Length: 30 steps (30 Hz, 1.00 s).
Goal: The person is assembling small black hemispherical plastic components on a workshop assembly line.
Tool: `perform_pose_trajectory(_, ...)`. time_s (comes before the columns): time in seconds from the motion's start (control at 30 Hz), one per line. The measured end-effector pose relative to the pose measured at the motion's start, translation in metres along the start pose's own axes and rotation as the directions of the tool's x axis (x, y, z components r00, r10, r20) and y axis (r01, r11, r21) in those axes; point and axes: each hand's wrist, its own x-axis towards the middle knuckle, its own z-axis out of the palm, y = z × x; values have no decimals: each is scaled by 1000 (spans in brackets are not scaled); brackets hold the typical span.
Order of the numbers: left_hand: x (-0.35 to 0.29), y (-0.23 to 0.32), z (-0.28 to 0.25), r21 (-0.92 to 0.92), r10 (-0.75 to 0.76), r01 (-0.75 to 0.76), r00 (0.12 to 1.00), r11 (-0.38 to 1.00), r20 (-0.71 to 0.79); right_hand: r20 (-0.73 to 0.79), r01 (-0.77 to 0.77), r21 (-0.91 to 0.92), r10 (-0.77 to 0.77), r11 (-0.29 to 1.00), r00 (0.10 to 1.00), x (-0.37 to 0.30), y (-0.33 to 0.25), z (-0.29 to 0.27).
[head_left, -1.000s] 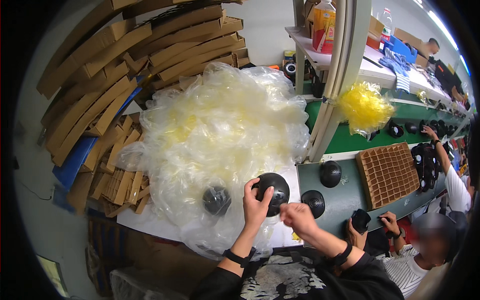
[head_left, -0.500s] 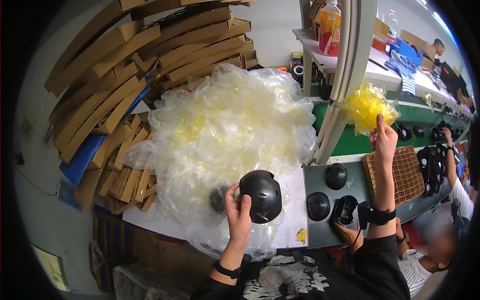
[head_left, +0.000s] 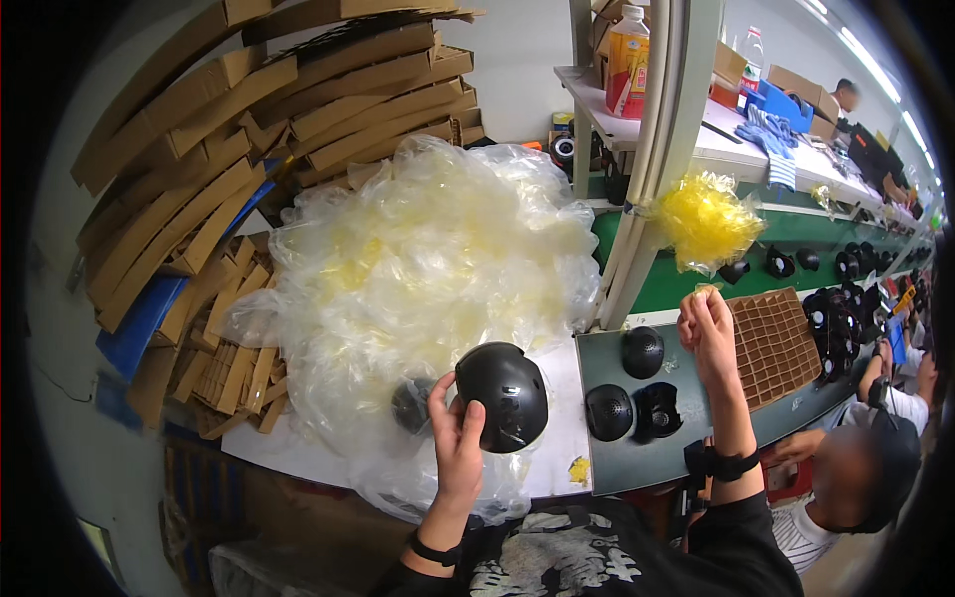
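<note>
My left hand (head_left: 458, 448) grips a glossy black dome-shaped shell (head_left: 502, 398) by its left side, above the white table (head_left: 557, 453). My right hand (head_left: 709, 333) is raised over the dark green work surface, fingertips pinched together. A small piece of yellow film (head_left: 704, 290) seems to show at the fingertips. Just above hangs a clump of crumpled yellow film (head_left: 708, 221), stuck by the upright post, apart from the hand. Left of my right wrist lie three black shells: one perforated dome (head_left: 643, 352), another dome (head_left: 609, 412) and an open shell (head_left: 658, 411).
A big heap of clear plastic bags (head_left: 428, 259) covers most of the white table, partly hiding another black shell (head_left: 411, 403). Cardboard trays (head_left: 368, 90) are stacked behind at left. A cardboard divider grid (head_left: 776, 348) lies at right, with a co-worker (head_left: 846, 478) beyond my right arm.
My right hand has come down and away from the yellow clump, its fingers now pinched. A co-worker's hand has left the open shell, which lies on the surface. The view has shifted slightly.
</note>
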Motion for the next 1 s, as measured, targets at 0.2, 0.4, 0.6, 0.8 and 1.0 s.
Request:
perform_pose_trajectory(0.2, -2, -1, 3, -11, -8, 9, 996, 1000, 89, 47, -64, 170, 57, 983, 997, 35, -37, -8)
perform_pose_trajectory(0.4, -3, -7, 7, -25, -43, 46, 991, 999, 124, 61, -258, 416, 257, 872, 965, 61, -14, -36)
perform_pose_trajectory(0.6, -2, -8, 12, -31, -69, 74, 987, 997, 144, -78, -277, 654, 427, 705, 901, 71, 23, -47)
perform_pose_trajectory(0.8, -3, -9, 5, -71, -105, 109, 993, 992, 53, 119, -151, -50, 156, 987, 981, -17, 18, 47)
perform_pose_trajectory(1.0, -7, -10, 8, -120, -116, 119, 993, 986, 32, 483, 587, -541, -349, 602, 803, -103, -11, 108)
